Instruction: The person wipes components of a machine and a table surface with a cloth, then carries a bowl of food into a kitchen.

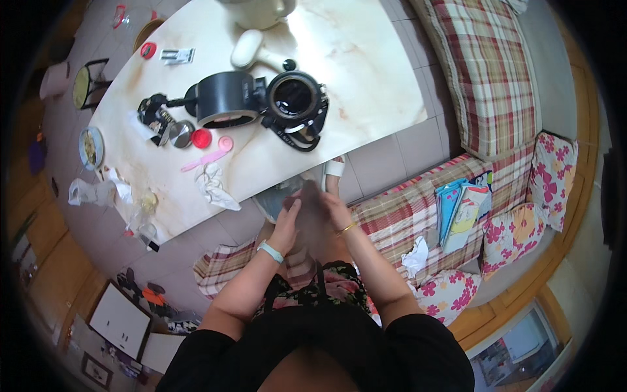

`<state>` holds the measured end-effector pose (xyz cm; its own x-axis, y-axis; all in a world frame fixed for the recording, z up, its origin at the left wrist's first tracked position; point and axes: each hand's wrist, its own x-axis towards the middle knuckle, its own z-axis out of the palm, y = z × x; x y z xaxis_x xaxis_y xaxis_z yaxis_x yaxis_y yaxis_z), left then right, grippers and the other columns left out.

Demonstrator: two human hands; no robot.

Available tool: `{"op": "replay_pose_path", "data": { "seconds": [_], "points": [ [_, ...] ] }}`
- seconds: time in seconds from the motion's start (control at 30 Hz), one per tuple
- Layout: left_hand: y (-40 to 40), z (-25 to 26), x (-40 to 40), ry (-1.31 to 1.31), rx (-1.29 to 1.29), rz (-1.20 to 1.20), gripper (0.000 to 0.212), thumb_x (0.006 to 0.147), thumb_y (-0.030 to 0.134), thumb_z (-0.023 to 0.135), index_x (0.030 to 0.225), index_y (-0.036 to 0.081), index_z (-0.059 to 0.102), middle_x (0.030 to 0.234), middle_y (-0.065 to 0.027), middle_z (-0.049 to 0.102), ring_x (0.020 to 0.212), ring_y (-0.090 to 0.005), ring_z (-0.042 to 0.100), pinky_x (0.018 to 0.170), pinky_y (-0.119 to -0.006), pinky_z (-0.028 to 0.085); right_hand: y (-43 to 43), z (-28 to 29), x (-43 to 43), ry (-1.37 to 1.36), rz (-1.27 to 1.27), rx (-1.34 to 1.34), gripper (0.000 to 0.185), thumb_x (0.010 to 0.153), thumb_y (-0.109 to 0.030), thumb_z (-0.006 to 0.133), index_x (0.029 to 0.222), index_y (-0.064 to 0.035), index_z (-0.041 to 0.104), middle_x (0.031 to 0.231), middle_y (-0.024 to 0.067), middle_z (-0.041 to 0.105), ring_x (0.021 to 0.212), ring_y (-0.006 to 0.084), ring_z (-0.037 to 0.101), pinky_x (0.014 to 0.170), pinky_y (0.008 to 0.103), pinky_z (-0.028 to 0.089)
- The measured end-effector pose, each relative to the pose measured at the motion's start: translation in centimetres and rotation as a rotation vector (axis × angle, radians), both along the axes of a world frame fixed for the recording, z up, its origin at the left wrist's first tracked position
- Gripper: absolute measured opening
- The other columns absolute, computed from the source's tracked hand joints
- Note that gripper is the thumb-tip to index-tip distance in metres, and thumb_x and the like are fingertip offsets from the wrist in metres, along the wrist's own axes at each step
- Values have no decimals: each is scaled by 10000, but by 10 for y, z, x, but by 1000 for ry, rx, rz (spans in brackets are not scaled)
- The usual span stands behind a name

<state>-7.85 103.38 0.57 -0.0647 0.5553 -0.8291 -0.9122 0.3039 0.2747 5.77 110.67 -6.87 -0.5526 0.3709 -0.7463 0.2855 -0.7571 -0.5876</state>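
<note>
My left hand [287, 218], with a pale watch on the wrist, is in front of my body, just off the table edge. Facing it is my right hand [337, 210], with a gold bangle. Between them is a blurred dark brown shape [311, 220]; what it is, and whether either hand grips it, I cannot tell. Beyond on the marbled table [362, 98] lie a black open cylinder [225, 95] and a black camera-like device [294, 98] with a strap. Nearer are a crumpled tissue [214, 188], a pink plastic tool [205, 160], a red cap [201, 138] and a round metal lid [181, 134].
A white pitcher [254, 12] and a white oval object [247, 49] stand farther back. At left are a bowl of food [91, 148] and plastic bags [147, 203]. A plaid sofa [392, 220] holds folded packets [463, 210], a tissue [415, 256] and flowered cushions [514, 237].
</note>
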Motion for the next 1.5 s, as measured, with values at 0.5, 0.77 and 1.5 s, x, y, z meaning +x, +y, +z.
{"op": "replay_pose_path", "data": {
  "seconds": [0.5, 0.77, 1.5],
  "points": [
    [48, -5, -60, 583, -94, -82, 694, 793, 138, 545, 1299, 72, 76, 1323, -154, 185, 1187, -244, 278, 949, -341, 268, 176, 34, -17, -316, -169, 837, 471, 636, -11, 527, 1099, -16, 443, 1033, 105, 512, 990, 185, 479, 836, 297, 390],
    [78, -20, -66, 991, -60, -130, 803, 626, -26, 656, 1251, 26, 154, 1198, -113, 347, 1095, -188, 364, 861, -278, 333, 275, -23, -112, -469, 224, 1592, 371, 574, -80, 569, 943, -121, 562, 1179, 135, 432, 1091, 321, 380, 905, 402, 312],
    [92, -8, -81, 982, -69, -258, 584, 686, -65, 507, 1213, -49, 256, 1144, -186, 436, 1051, -227, 460, 866, -270, 380, 108, 42, -79, -73, 264, 645, 567, 636, -143, 685, 1106, 11, 408, 1058, 153, 499, 983, 265, 483, 830, 327, 388]
  ]
}}
